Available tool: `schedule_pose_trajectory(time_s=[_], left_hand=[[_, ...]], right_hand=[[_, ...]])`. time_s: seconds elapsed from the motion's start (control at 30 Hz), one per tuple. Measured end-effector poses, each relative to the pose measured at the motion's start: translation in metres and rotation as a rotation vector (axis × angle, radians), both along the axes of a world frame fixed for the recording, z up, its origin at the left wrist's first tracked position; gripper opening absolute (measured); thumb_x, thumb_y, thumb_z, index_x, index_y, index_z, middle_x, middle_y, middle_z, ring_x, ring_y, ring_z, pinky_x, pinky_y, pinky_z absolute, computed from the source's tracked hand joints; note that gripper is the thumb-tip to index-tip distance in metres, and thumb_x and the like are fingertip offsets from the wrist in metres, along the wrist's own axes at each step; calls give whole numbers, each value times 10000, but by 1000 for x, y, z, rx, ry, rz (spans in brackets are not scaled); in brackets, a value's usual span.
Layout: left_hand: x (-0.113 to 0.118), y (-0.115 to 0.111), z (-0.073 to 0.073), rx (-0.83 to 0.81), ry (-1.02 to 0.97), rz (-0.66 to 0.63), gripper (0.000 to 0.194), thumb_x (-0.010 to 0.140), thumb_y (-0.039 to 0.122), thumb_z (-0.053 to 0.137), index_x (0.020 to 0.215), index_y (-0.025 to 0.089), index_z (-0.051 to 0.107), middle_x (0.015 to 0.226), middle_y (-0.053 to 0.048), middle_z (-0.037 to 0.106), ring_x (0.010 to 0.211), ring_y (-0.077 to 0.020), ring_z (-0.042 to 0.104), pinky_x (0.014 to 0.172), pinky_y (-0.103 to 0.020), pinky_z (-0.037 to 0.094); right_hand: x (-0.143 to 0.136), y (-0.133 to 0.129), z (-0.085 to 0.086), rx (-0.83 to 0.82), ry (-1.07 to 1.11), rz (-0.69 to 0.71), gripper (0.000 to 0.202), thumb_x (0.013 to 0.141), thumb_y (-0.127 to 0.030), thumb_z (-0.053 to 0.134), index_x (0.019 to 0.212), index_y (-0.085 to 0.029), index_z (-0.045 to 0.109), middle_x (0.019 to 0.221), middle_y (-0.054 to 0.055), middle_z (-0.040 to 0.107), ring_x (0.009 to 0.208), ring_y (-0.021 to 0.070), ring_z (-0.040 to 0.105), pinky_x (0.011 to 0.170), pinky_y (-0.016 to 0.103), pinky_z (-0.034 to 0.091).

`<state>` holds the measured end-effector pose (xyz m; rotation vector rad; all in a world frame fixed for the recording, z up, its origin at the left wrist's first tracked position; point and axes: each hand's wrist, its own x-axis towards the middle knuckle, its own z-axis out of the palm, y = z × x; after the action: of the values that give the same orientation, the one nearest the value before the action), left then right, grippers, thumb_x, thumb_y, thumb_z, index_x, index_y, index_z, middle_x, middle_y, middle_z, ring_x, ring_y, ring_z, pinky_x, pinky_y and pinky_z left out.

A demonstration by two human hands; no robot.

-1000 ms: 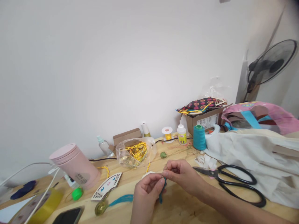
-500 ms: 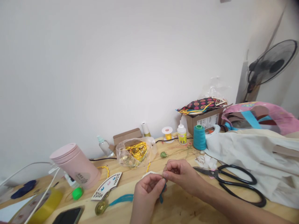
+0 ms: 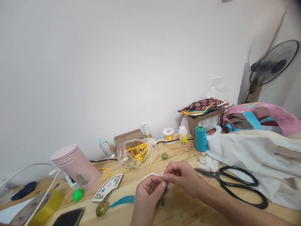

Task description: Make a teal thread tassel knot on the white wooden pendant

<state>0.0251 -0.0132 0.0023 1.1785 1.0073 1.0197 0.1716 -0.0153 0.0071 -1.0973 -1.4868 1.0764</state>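
The step in hand looks like close fingertip work on the blue thread [image 3: 122, 201], perhaps knotting or twisting, though the fingers hide the exact spot. The left hand [image 3: 150, 193] is nearly closed, thumb and forefinger pinching the thread, the other fingers curled in. The right hand [image 3: 182, 175] meets it fingertip to fingertip at about two o'clock from it, also in a tight pinch; whether it grips the same thread or some thinner strand, I cannot tell. As I judge it, the next move calls for a firm left pinch and a small, steady pull from the right.

The thread shows in two parts: a loose, flat bundle of strands reaching from the left hand toward nine o'clock, and a short length hanging below the joined fingertips toward six. The hand covers whatever links them. The bundle's far end meets a shiny gold-coloured disc [image 3: 102, 209], lying on the table [image 3: 183, 207] at eight o'clock from the fingertips, just below the fan-shaped card [image 3: 108, 188].
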Motion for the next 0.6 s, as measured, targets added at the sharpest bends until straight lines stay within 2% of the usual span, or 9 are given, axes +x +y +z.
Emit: schedule_pose_trajectory(time_s=[0.27,0.6], left_hand=[[1,-1,4,-18,28,-1,195,532,280,729,564,125,614,510,6,586,490,-75,485,482,-178,347],[3,-3,4,-82,-60,17,183,518,267,739,553,131,622,487,11,581,461,-67,470,460,-176,326]], right_hand=[[0,1,-3,-42,45,29,190,669,-299,597,598,-123,608,558,-12,514,523,97,427,491,215,322],[0,0,-1,-13,23,11,227,690,-323,573,561,-137,595,536,-25,489,516,87,392,476,203,299]])
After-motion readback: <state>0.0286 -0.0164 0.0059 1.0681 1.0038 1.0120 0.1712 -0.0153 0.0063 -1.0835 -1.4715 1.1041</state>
